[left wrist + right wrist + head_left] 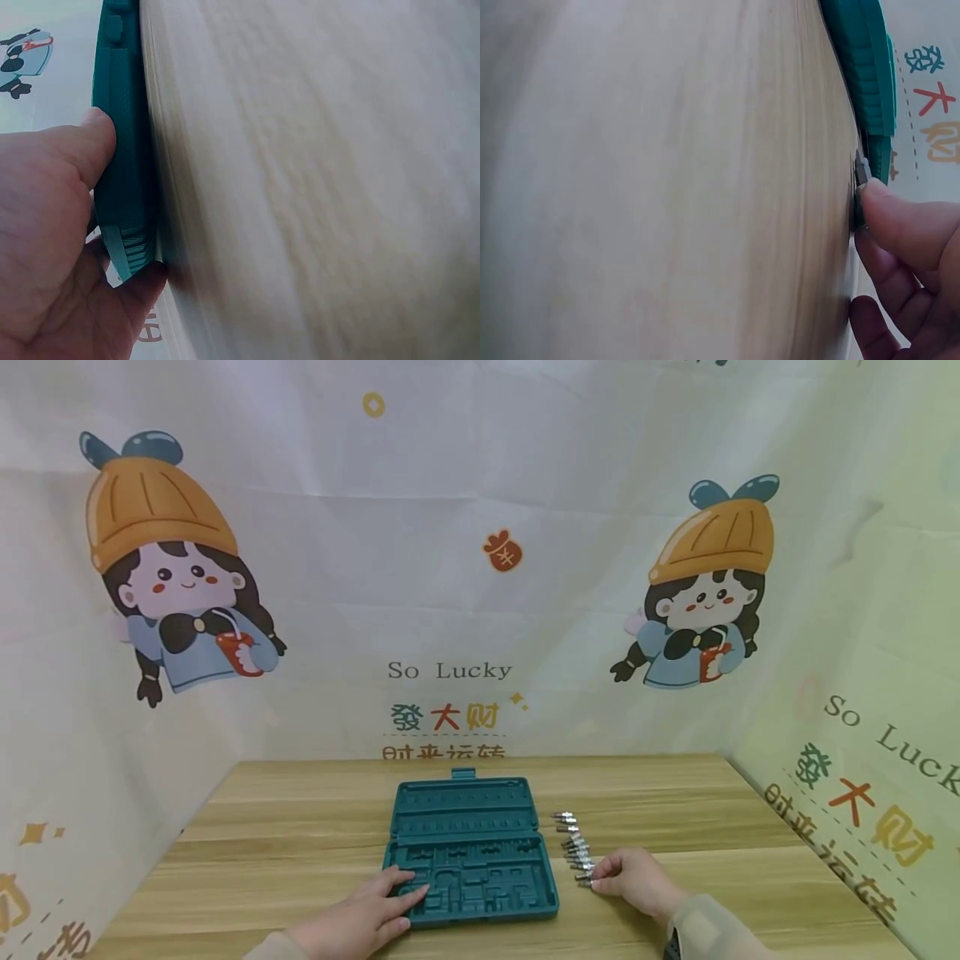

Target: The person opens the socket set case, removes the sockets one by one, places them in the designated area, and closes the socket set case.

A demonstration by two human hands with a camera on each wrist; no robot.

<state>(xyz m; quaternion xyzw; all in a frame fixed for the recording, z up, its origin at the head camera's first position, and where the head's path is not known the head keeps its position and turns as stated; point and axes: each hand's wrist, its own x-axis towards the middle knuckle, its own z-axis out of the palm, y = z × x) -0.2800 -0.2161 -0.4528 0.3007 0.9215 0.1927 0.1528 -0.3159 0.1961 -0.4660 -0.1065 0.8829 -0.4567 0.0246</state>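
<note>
Plainly, the work had hardly begun: the green case [471,852] lay open on the wooden table [300,827], and every slot that could be seen in its lid and base looked bare. A row of small metal bits [573,843] lay on the table just beside the case's right edge, none of them yet in the case. Judging from that, all of the sorting into slots was left to do.

The left hand [367,914] rested on the near left corner of the case, fingers straight and laid flat over the moulded base; the left wrist view showed the thumb [94,142] pressed against the case's edge. The right hand [630,877] was at the near end of the row, its fingers curled to pinch one bit [861,169] between thumb and fingertip, low against the tabletop.

The case was teal plastic, hinged across the middle, with a small latch tab at the far edge, a line of narrow slots in the lid and blocky recesses in the base. The bits were short and silvery, too small to tell apart.
</note>
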